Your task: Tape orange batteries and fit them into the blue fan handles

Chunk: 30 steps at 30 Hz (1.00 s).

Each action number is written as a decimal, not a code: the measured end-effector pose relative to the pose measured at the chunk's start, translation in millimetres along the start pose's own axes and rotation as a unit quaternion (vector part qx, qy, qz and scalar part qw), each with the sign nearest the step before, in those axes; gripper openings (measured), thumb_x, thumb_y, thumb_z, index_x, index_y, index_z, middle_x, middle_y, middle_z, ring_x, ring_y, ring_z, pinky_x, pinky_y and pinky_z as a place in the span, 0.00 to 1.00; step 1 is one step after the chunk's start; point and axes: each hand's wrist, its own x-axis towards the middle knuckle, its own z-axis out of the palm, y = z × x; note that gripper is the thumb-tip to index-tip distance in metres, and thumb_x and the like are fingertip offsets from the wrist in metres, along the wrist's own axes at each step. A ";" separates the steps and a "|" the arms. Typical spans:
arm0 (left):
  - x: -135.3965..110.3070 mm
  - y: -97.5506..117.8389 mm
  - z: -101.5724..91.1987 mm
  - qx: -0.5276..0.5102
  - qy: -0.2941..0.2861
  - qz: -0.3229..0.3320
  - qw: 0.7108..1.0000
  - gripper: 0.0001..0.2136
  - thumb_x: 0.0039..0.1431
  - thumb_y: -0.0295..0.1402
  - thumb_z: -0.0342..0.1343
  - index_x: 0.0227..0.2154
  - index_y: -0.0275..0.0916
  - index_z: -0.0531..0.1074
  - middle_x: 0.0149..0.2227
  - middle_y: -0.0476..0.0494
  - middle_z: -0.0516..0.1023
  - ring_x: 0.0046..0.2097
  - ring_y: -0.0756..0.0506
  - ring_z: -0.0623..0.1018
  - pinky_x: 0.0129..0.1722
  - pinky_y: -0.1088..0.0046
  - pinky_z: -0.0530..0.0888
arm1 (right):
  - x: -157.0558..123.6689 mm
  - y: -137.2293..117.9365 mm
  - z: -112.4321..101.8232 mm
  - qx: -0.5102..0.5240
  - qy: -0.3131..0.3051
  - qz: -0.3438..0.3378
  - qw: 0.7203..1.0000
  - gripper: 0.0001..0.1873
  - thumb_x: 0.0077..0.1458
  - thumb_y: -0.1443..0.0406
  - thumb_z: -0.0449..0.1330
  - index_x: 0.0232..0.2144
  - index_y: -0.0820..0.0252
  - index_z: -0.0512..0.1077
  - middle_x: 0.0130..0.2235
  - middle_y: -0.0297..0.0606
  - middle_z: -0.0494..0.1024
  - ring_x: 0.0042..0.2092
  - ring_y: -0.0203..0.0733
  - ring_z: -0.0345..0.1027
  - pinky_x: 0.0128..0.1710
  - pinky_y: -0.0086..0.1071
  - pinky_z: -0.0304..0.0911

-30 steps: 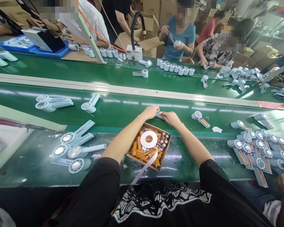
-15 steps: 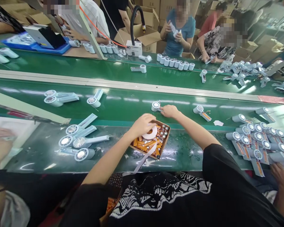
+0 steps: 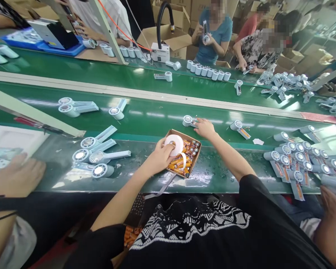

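My left hand (image 3: 161,157) is closed on a roll of white tape (image 3: 176,141), thumb at its core. A loose end of tape curls down from the roll. Below it is a cardboard box (image 3: 195,163) of orange cylindrical batteries (image 3: 182,161), some with their ends up. On the green belt, my right hand (image 3: 205,129) reaches to a pale blue handheld fan (image 3: 187,120). Its fingers are stretched out and slightly apart over the handle end, which they partly cover. Another fan (image 3: 236,125), with an orange battery in its handle, lies to the right.
Several fans (image 3: 100,170) lie on the ledge at left, and a large pile of fans (image 3: 299,157) sits at right. Co-workers' hands (image 3: 19,173) show at both sides. A slanted metal post (image 3: 39,114) stands at left. People work across the belt.
My left hand has lifted the tape roll and tilted it, shifting slightly left. My right hand's fingers have spread at the fan's handle. A co-worker's hand at left has moved right.
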 end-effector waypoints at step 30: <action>-87.3 12.3 -40.8 -0.219 0.361 -0.278 0.863 0.19 0.61 0.41 0.69 0.52 0.41 0.80 0.53 0.39 0.84 0.56 0.36 0.83 0.59 0.55 0.83 | -132.3 -162.3 20.9 0.357 -0.305 -0.378 0.798 0.22 0.68 0.48 0.63 0.32 0.58 0.82 0.25 0.33 0.81 0.27 0.36 0.71 0.29 0.28 0.58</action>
